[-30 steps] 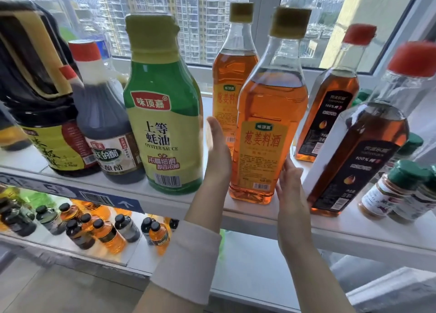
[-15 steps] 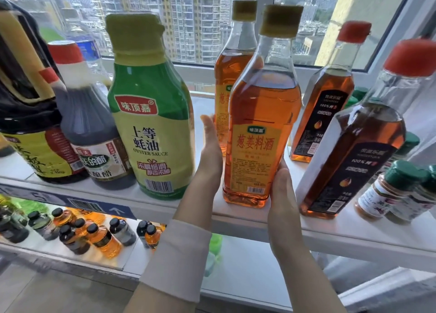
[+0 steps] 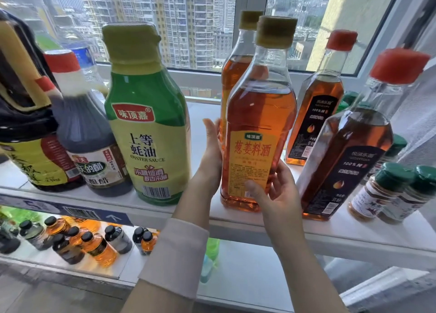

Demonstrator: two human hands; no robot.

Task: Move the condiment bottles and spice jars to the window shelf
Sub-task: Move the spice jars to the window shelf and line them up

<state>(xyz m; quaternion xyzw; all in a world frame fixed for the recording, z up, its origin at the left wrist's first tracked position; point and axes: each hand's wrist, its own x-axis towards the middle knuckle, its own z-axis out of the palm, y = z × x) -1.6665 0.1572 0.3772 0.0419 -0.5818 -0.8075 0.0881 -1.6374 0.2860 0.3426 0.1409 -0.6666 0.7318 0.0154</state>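
Observation:
An amber cooking wine bottle (image 3: 257,114) with a tan cap and an orange label stands on the white window shelf (image 3: 354,230), near its front edge. My left hand (image 3: 211,152) lies flat against the bottle's left side, fingers straight and pointing up. My right hand (image 3: 276,194) grips its lower right corner, with the thumb across the front label and the fingers round the back. A second, matching bottle (image 3: 233,72) stands directly behind it.
To the left stand a green oyster sauce bottle (image 3: 146,124), a dark vinegar bottle (image 3: 87,133) and a big soy sauce jug (image 3: 21,114). To the right are two red-capped oil bottles (image 3: 346,154) and green-lidded spice jars (image 3: 377,192). Several small bottles (image 3: 77,244) lie on a lower surface.
My right hand has closed round the bottle's lower right, its thumb now on the front label. The left hand stays flat against the left side.

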